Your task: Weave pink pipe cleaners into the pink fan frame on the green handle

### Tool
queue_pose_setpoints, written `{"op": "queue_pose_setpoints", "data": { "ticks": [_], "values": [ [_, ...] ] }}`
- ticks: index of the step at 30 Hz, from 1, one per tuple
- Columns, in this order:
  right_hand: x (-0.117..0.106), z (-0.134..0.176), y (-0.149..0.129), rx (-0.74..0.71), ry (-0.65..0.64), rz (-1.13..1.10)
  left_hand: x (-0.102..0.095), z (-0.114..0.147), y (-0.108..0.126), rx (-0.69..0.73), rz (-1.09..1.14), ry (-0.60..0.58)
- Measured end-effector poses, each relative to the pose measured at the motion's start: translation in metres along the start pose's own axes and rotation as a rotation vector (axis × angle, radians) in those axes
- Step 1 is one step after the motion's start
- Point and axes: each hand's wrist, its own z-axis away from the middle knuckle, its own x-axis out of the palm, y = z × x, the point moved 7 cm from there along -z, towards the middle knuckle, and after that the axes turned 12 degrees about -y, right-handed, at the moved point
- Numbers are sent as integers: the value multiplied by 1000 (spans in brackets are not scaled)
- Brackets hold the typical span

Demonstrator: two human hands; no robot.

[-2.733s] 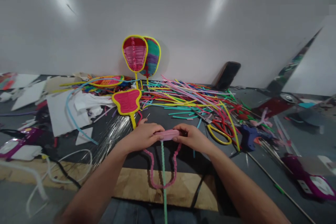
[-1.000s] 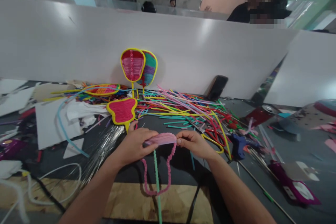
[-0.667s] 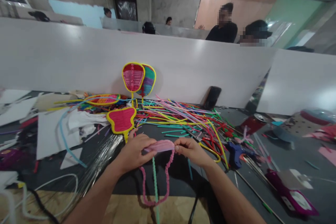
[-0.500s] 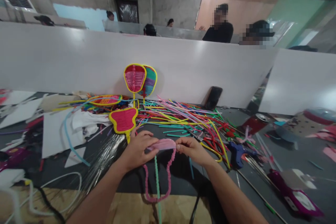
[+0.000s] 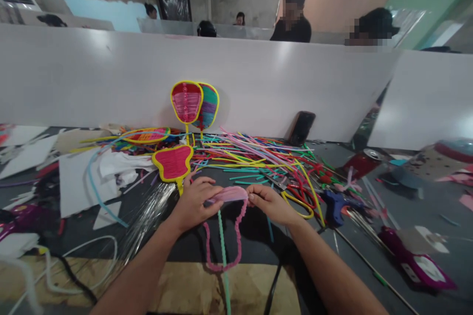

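Observation:
Between my two hands is a pink pipe-cleaner fan frame point(image 5: 239, 229), its far end filled with pale pink strands point(image 5: 233, 194). A mint green pipe-cleaner stem point(image 5: 223, 243) runs down its middle and out past the near edge. My left hand point(image 5: 197, 202) grips the filled end from the left, thumb below and fingers above. On the right, my right hand point(image 5: 265, 202) pinches the frame's edge at its far corner. Just beyond my left hand lies a finished fan point(image 5: 172, 163), magenta with a yellow rim.
Loose coloured pipe cleaners point(image 5: 251, 152) spread across the back. Two fans point(image 5: 186, 102) lean on the white partition point(image 5: 129, 78). A blue glue gun point(image 5: 335, 206), a red can point(image 5: 364, 163) and a purple device point(image 5: 414, 261) lie right; a phone point(image 5: 302, 128) stands behind. Clear strips point(image 5: 150, 221) lie left.
The view has tilted and shifted slightly. Both hands keep their hold on the pink fan frame, with little visible change in their grip.

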Motion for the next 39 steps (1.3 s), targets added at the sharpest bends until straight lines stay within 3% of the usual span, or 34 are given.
{"op": "queue_pose_setpoints", "data": {
  "ticks": [13, 16, 21, 24, 27, 33, 39],
  "values": [
    [13, -2, 28, 7, 45, -507, -6, 2, 5, -2, 23, 50],
    [5, -3, 27, -18, 153, -386, -9, 3, 3, -16, 6, 92],
    [-12, 2, 9, -94, 350, 65, -13, 5, 3, 1, -4, 184],
    [-13, 4, 0, -120, 381, 221, -14, 6, 3, 9, -5, 208],
    [-9, 3, 4, -71, 364, 217, -12, 6, 2, -4, -24, 207],
    [-2, 0, 16, -7, 324, -17, -11, 5, 1, -40, -50, 213],
    [-2, 0, 10, 3, 328, 30, -12, 5, 2, -55, -70, 218]
  ]
}}
